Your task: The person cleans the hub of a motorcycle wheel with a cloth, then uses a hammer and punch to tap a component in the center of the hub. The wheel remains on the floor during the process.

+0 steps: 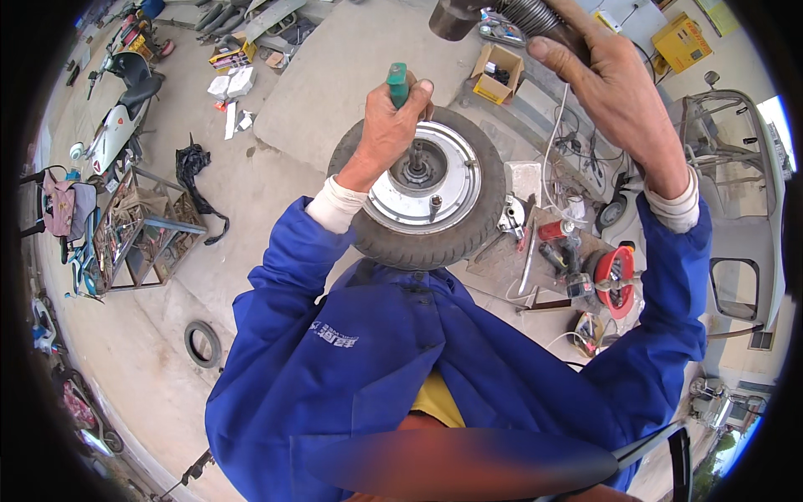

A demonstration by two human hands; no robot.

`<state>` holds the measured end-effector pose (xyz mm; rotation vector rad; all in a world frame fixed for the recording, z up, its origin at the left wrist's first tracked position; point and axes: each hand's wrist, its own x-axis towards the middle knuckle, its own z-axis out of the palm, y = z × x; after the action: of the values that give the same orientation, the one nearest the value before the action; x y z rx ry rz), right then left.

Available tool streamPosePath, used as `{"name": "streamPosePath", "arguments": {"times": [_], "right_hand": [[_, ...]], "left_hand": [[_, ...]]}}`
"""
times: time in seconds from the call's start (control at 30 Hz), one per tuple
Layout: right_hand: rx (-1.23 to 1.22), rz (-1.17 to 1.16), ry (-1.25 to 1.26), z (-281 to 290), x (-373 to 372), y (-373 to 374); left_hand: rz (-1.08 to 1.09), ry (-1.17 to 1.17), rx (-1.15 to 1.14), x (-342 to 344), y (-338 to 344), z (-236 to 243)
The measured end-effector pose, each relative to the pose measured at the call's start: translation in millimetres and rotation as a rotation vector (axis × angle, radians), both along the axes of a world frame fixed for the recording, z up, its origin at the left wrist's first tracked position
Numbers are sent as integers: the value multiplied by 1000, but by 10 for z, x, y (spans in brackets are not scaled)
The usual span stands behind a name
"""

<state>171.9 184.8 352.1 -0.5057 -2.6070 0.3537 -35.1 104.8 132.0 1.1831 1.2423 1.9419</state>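
Observation:
A scooter wheel [498,167] with a black tyre and silver hub lies flat in front of me, close to my body. Over the far left of its rim is my left hand [389,125], closed around a green-handled screwdriver [398,77] held upright. The hand hides its blade and tip. My right hand [598,75] is raised at the upper right, wrapped round a hammer-like metal tool [454,21] with a dark cylindrical head and a ribbed, coil-like grip. Part of that tool is cut off by the frame's top edge. A central axle [416,159] stands up from the hub.
To the right stand a red bowl [615,283], a red can [554,230] and a cordless power tool [577,280] on a low board. Beyond are an open cardboard box [497,74] and cables. A metal rack [146,230] and a loose tyre [202,344] are left.

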Motion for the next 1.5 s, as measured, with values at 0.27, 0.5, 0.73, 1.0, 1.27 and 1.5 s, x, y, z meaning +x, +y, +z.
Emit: {"name": "streamPosePath", "arguments": {"times": [0.27, 0.5, 0.73, 1.0, 1.27, 1.5], "right_hand": [[-32, -128, -106, 87, 144, -84], [72, -74, -84, -191, 248, 87], [81, -32, -72, -230, 150, 96], [33, -59, -173, -223, 44, 117], [65, -65, 47, 119, -101, 112], [194, 20, -261, -108, -160, 140]], "left_hand": [[-45, -25, -22, 240, 195, -38], [-7, 25, -86, 198, 307, -260], [4, -30, -88, 153, 402, -377], [-27, 46, -150, 243, 338, -272], [-28, 78, -142, 233, 352, -286], [-35, 41, -145, 155, 331, -237]]}}
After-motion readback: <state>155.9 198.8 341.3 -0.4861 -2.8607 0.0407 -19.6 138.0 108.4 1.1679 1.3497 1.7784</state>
